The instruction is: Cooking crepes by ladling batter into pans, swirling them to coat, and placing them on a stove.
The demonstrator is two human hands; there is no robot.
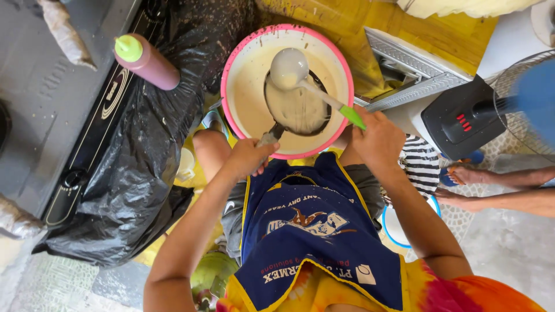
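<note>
A pink-rimmed basin point(231, 69) of pale batter sits in front of my knees. Over it I hold a small dark frying pan point(296, 108) coated with batter, my left hand point(250, 157) shut on its handle at the basin's near edge. My right hand point(377, 137) grips the green handle of a ladle point(289, 68) whose batter-covered bowl hovers above the far side of the pan. I wear a blue and yellow apron point(315, 231).
A stove point(87, 127) draped with black plastic sheeting point(144, 173) stands at left, a purple squeeze bottle with green cap point(147, 60) on it. An electric fan point(497, 110) is at right. Another person's bare feet point(468, 185) rest on the floor at right.
</note>
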